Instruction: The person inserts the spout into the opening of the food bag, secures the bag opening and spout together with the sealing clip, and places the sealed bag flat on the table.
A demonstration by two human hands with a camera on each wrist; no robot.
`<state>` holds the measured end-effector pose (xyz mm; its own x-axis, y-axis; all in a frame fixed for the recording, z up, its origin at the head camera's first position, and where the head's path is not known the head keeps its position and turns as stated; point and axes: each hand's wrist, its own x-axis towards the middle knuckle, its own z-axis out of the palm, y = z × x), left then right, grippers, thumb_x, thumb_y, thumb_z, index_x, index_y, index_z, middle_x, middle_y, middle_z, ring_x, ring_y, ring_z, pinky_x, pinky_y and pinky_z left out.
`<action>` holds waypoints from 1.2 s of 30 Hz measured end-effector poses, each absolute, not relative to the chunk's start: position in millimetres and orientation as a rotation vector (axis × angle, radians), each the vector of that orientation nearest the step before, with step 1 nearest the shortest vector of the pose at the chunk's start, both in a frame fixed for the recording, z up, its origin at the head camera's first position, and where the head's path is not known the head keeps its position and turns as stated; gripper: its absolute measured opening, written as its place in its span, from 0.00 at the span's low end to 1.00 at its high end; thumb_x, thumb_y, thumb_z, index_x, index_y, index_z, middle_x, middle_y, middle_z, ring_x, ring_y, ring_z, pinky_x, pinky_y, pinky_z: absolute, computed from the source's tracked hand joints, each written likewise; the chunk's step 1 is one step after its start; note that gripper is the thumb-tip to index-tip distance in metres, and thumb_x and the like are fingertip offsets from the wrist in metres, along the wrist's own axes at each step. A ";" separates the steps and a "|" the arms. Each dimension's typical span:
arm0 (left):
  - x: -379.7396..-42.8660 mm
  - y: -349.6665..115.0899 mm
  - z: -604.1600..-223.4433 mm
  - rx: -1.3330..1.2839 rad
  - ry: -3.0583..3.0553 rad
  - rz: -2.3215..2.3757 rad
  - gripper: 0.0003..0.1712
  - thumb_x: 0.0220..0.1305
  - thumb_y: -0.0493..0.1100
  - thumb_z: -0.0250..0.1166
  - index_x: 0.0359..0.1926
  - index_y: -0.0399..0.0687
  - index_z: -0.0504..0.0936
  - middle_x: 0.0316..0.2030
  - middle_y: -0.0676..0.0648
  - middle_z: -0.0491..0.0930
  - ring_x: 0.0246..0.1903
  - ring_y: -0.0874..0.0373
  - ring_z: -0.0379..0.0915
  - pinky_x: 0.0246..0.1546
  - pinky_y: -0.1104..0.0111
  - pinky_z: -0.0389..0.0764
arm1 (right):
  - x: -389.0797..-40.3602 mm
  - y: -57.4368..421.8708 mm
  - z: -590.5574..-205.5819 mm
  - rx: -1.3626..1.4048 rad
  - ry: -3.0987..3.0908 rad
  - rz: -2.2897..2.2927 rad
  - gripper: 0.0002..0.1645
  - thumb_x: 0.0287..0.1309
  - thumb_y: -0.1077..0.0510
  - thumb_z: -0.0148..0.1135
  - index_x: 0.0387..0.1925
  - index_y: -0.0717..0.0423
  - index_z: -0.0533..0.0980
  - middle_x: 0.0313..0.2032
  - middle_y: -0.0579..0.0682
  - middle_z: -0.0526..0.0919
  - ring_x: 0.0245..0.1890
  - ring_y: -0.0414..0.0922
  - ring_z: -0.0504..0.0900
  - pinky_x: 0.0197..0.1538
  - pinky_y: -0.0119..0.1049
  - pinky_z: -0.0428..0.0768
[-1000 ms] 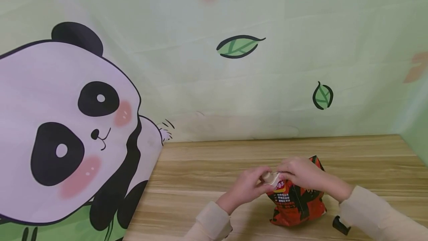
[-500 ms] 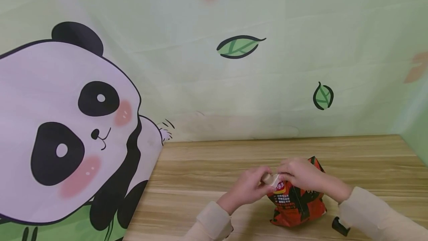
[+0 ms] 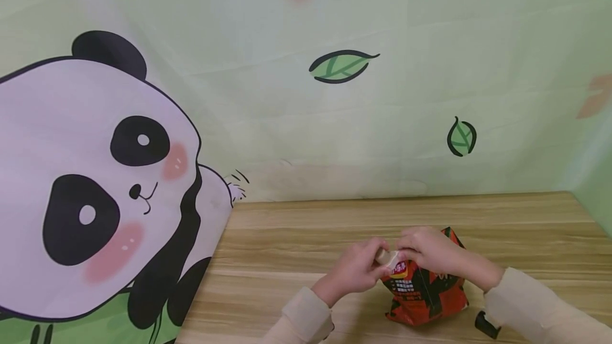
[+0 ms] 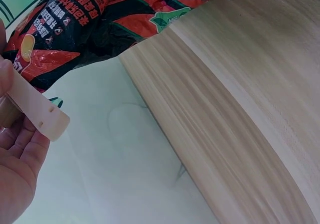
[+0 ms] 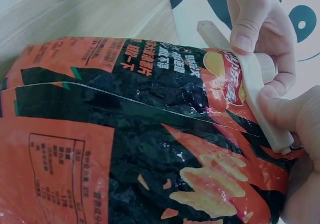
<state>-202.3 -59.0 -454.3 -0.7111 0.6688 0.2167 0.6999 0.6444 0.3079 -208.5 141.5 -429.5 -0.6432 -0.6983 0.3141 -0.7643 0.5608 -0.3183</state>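
A red and black potato chip bag (image 3: 427, 296) stands upright, slightly tilted, on the table, its printed side toward me. Across its top edge lies a long beige bag clip (image 5: 256, 92) with a short round piece sticking out of its side. My left hand (image 3: 353, 265) pinches the clip near this round piece, thumb on the bar. The right hand (image 3: 434, 249) grips the other end, its thumb (image 5: 280, 107) pressed on the bar and its other fingers partly hidden by the bag. One bar end of the clip (image 4: 47, 116) juts free past the left fingers.
On the wood-grain table (image 3: 296, 227) a small black object (image 3: 487, 324) lies beside the right sleeve; its kind is unclear. Behind the table hangs a pale green backdrop (image 3: 382, 137) with a large panda print (image 3: 95, 137) at left.
The clip has turned slightly between my fingers, so its round piece shows more from the side. The bag's top corner has sunk a little. Both hands hold nearly the same places.
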 end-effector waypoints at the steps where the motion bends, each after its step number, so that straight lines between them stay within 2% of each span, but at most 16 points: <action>1: -202.5 -58.9 -454.2 -1.158 -2.776 -0.586 0.22 0.53 0.52 0.63 0.46 0.49 0.68 0.30 0.55 0.74 0.23 0.70 0.63 0.23 0.83 0.62 | -208.6 141.7 -429.7 1.243 -2.638 0.654 0.02 0.49 0.59 0.61 0.26 0.49 0.79 0.21 0.36 0.70 0.20 0.28 0.61 0.24 0.23 0.63; 8: -205.0 -58.2 -456.0 -1.169 -2.778 -0.697 0.22 0.52 0.51 0.64 0.46 0.49 0.69 0.31 0.52 0.77 0.26 0.71 0.67 0.24 0.85 0.66 | -209.7 142.6 -431.4 1.250 -2.602 0.655 0.02 0.50 0.58 0.61 0.26 0.49 0.79 0.22 0.36 0.72 0.21 0.28 0.63 0.25 0.24 0.64; 13: -205.2 -54.6 -458.3 -1.188 -2.818 -0.763 0.24 0.53 0.53 0.62 0.49 0.51 0.70 0.36 0.53 0.79 0.30 0.72 0.71 0.28 0.85 0.68 | -209.7 144.0 -430.3 1.254 -2.616 0.701 0.04 0.50 0.57 0.60 0.29 0.51 0.80 0.25 0.38 0.77 0.24 0.29 0.70 0.27 0.26 0.69; 18: -205.0 -52.7 -458.4 -1.169 -2.853 -0.794 0.23 0.53 0.54 0.61 0.49 0.53 0.70 0.39 0.54 0.78 0.32 0.71 0.70 0.31 0.83 0.69 | -210.6 146.7 -427.2 1.218 -2.714 0.786 0.07 0.52 0.55 0.59 0.32 0.50 0.80 0.30 0.41 0.81 0.28 0.32 0.75 0.29 0.27 0.72; 23: -205.4 -52.6 -459.6 -1.177 -2.833 -0.762 0.22 0.53 0.54 0.62 0.47 0.54 0.71 0.37 0.55 0.77 0.29 0.71 0.68 0.28 0.83 0.67 | -212.0 151.2 -423.7 1.189 -2.779 0.804 0.10 0.50 0.53 0.60 0.34 0.51 0.80 0.32 0.43 0.82 0.29 0.32 0.76 0.30 0.27 0.73; 28: -204.8 -52.7 -460.3 -1.179 -2.820 -0.763 0.19 0.53 0.54 0.62 0.44 0.54 0.71 0.34 0.56 0.76 0.27 0.71 0.67 0.26 0.84 0.66 | -213.6 160.7 -419.5 1.189 -2.799 0.829 0.09 0.51 0.53 0.60 0.34 0.53 0.79 0.31 0.42 0.81 0.30 0.34 0.76 0.32 0.32 0.75; 36: -203.8 -52.9 -460.1 -1.184 -2.791 -0.740 0.19 0.52 0.54 0.63 0.43 0.54 0.72 0.34 0.56 0.75 0.28 0.71 0.66 0.26 0.84 0.65 | -214.3 174.0 -419.2 1.200 -2.765 0.972 0.09 0.58 0.56 0.53 0.34 0.53 0.78 0.32 0.44 0.82 0.32 0.34 0.77 0.34 0.32 0.76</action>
